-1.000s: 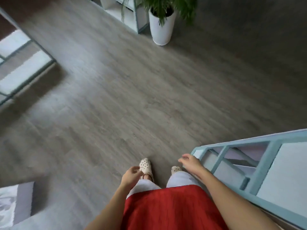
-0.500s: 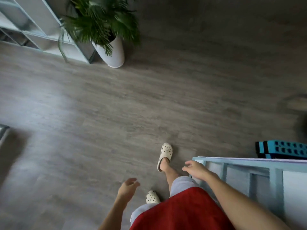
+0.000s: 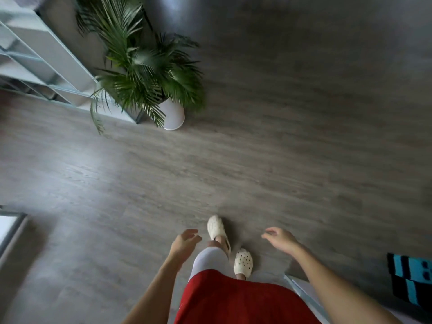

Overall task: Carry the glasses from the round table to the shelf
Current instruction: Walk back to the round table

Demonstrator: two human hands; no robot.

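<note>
Your left hand (image 3: pixel 184 242): low and in front of your body, fingers loosely spread and slightly bent, nothing in it. Your right hand (image 3: pixel 280 239): level with the left and well apart from it, palm down, fingers relaxed and reaching forward, also holding nothing. Neither hand touches anything.

Between the hands: your feet in cream perforated clogs. The left clog (image 3: pixel 216 228) is farther forward and blurred, close to the left hand. The right clog (image 3: pixel 243 262) sits nearer your body. Behind them are a white trouser leg (image 3: pixel 209 258) and a red garment (image 3: pixel 233 300).

Under your right forearm: the corner of a pale blue frame (image 3: pixel 301 292), only partly in view. Farther right of the right hand, at the picture's edge, a black-and-turquoise object (image 3: pixel 411 281) lies on the floor; its kind cannot be told.

Left of the left hand, well apart, at the edge: a pale panel with a grey border (image 3: pixel 10 230), cut off.

Underfoot and ahead: a grey wood-grain floor (image 3: pixel 280 148).

Far ahead and left of the hands: a palm (image 3: pixel 140 66) in a white pot (image 3: pixel 174 114). Just beside it on the left is a pale shelving unit (image 3: pixel 35 54), its compartments blurred.

The glasses: you cannot tell their place from this view.
</note>
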